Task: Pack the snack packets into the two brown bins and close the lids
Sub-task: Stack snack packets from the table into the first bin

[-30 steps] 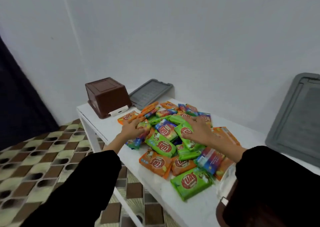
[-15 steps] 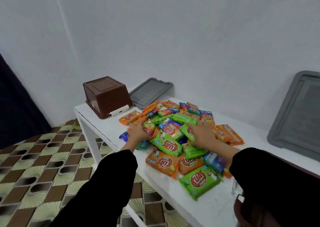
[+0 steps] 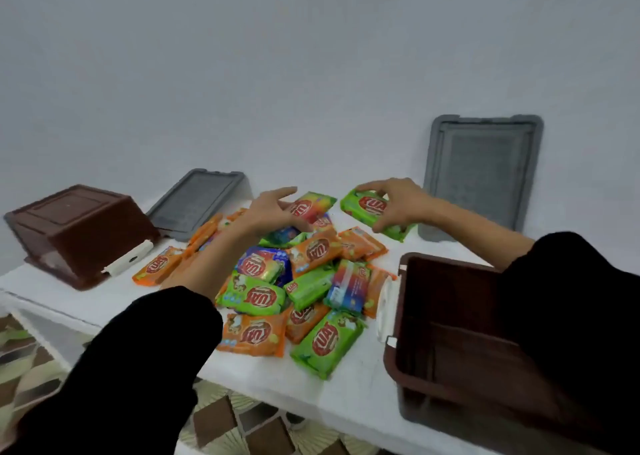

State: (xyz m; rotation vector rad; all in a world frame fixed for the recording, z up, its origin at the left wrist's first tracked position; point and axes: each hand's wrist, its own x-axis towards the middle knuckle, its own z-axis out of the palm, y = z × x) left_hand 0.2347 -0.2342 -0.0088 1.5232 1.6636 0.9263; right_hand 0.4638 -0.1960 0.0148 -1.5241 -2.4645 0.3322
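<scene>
The right hand (image 3: 398, 205) is raised over the far side of the white surface (image 3: 346, 395), its fingers curled round a green packet (image 3: 370, 208) that it holds clear of the heap. The left hand (image 3: 273, 212) reaches over the far end of the heap with its fingers spread wide at the near end of a red and green packet (image 3: 313, 205); whether they touch it I cannot tell. The rest of the snack packets (image 3: 256, 297), orange, green and blue, lie piled in the middle of the surface. One brown bin (image 3: 446, 302) stands open at the right, just beside the heap, partly behind the right sleeve. The other brown bin (image 3: 79, 226) lies overturned at the left end. Two grey lids lean against the wall, one (image 3: 195, 203) behind the overturned bin, one (image 3: 483, 167) at the right.
</scene>
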